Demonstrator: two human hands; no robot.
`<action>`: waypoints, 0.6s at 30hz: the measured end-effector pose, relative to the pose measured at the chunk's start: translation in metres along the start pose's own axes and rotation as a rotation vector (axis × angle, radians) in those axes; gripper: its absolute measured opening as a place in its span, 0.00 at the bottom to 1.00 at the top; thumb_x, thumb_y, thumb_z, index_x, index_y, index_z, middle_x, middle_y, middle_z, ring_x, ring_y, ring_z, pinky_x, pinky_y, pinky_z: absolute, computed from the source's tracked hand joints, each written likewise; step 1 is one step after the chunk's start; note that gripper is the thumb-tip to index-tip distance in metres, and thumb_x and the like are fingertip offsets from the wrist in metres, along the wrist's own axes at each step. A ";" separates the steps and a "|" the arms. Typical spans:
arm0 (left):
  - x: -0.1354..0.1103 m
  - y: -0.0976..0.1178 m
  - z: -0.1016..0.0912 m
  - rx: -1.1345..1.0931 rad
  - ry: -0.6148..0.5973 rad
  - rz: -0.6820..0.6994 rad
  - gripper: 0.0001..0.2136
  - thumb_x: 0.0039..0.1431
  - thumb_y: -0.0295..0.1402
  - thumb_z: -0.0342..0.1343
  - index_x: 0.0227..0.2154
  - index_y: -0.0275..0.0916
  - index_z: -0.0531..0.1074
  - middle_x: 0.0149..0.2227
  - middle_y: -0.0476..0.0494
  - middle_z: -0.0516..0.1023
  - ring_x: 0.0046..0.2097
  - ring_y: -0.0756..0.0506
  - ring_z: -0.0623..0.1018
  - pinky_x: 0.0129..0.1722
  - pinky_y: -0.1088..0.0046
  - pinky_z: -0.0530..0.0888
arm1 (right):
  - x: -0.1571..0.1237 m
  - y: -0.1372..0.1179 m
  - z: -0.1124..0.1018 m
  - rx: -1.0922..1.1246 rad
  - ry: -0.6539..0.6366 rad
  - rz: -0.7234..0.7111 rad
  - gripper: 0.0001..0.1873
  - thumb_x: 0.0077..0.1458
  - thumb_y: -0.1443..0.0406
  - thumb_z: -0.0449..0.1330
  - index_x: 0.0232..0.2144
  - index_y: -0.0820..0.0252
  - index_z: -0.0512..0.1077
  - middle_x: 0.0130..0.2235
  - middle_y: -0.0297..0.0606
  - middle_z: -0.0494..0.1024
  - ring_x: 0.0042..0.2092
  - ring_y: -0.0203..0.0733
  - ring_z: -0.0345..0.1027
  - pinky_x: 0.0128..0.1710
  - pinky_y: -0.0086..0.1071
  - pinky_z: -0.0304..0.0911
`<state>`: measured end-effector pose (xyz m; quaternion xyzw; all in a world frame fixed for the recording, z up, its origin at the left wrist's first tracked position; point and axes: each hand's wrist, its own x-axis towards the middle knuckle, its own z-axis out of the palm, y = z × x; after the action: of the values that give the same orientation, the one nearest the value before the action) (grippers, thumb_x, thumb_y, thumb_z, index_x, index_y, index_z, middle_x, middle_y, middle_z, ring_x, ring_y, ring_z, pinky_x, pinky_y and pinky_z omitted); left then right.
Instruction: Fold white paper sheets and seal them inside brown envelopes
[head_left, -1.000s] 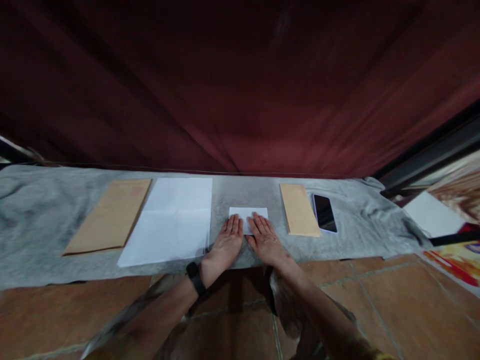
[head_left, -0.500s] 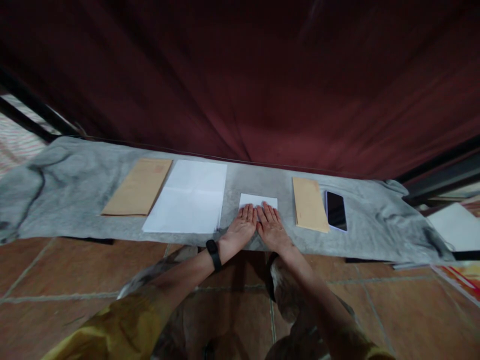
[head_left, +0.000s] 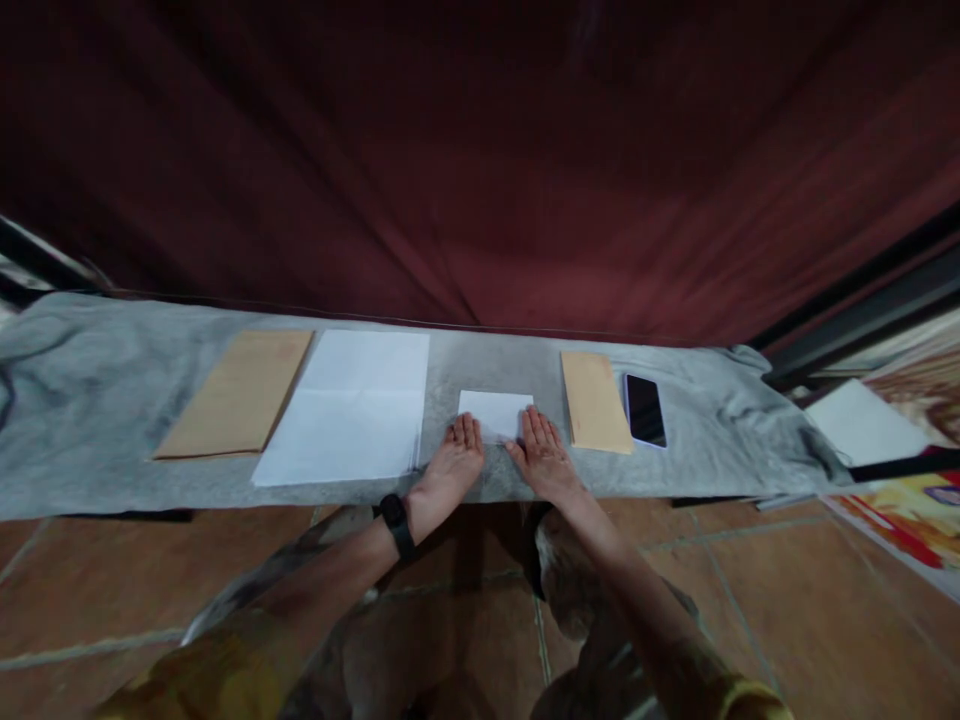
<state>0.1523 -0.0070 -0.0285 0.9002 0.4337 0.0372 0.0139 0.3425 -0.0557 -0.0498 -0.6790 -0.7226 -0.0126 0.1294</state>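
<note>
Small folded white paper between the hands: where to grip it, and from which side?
Likely the near long edge, from the person's side. The folded white paper lies flat on the grey cloth, so only a thin edge can be pinched. The left hand and right hand lie open, fingertips at its near corners.

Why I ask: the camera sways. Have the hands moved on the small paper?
Yes. Left hand and right hand slid apart, toward near corners of the small paper.
</note>
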 end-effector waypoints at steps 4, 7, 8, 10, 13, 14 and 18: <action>0.000 -0.009 0.003 0.005 -0.011 -0.001 0.31 0.53 0.19 0.41 0.62 0.25 0.64 0.60 0.18 0.70 0.63 0.29 0.71 0.57 0.43 0.71 | -0.003 0.002 -0.003 -0.018 0.011 0.040 0.35 0.70 0.54 0.45 0.68 0.76 0.53 0.70 0.59 0.55 0.71 0.55 0.47 0.67 0.49 0.50; -0.002 -0.012 0.001 -0.028 -0.026 0.001 0.31 0.54 0.19 0.43 0.62 0.25 0.64 0.61 0.15 0.68 0.62 0.26 0.70 0.55 0.40 0.72 | -0.005 0.003 -0.005 -0.018 0.014 0.072 0.35 0.70 0.54 0.46 0.68 0.76 0.54 0.69 0.59 0.55 0.71 0.55 0.48 0.67 0.49 0.51; -0.002 -0.013 0.001 -0.031 -0.022 0.000 0.31 0.53 0.19 0.43 0.62 0.25 0.65 0.61 0.16 0.69 0.62 0.26 0.71 0.54 0.39 0.72 | -0.006 0.003 -0.005 -0.014 0.016 0.078 0.35 0.70 0.54 0.47 0.68 0.75 0.53 0.69 0.59 0.56 0.70 0.55 0.49 0.67 0.50 0.51; -0.003 -0.014 0.000 -0.011 -0.014 -0.006 0.31 0.53 0.18 0.43 0.62 0.27 0.66 0.59 0.18 0.71 0.61 0.26 0.72 0.54 0.40 0.73 | -0.007 0.003 -0.006 -0.010 0.019 0.085 0.36 0.69 0.53 0.48 0.68 0.74 0.54 0.69 0.59 0.56 0.70 0.56 0.50 0.66 0.51 0.52; -0.006 -0.016 -0.003 0.036 -0.006 -0.015 0.30 0.53 0.17 0.43 0.60 0.29 0.69 0.59 0.21 0.72 0.61 0.29 0.73 0.56 0.44 0.73 | -0.007 0.001 -0.008 -0.011 0.027 0.098 0.36 0.69 0.53 0.49 0.68 0.75 0.55 0.69 0.59 0.57 0.70 0.57 0.51 0.66 0.50 0.51; -0.007 -0.017 -0.005 0.042 0.000 -0.008 0.29 0.53 0.17 0.43 0.59 0.30 0.69 0.59 0.22 0.72 0.61 0.30 0.73 0.57 0.47 0.72 | -0.006 0.001 -0.009 -0.008 0.027 0.105 0.35 0.69 0.53 0.49 0.67 0.75 0.56 0.69 0.59 0.57 0.69 0.57 0.51 0.66 0.50 0.51; -0.010 -0.019 -0.014 0.028 0.041 0.100 0.29 0.56 0.16 0.41 0.61 0.31 0.67 0.63 0.25 0.68 0.66 0.34 0.67 0.61 0.52 0.68 | 0.007 0.001 -0.017 0.043 0.016 0.173 0.30 0.70 0.56 0.46 0.65 0.70 0.62 0.67 0.55 0.63 0.66 0.57 0.57 0.64 0.52 0.54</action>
<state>0.1300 -0.0033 -0.0166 0.9200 0.3886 0.0502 -0.0095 0.3457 -0.0522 -0.0320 -0.7358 -0.6602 0.0087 0.1507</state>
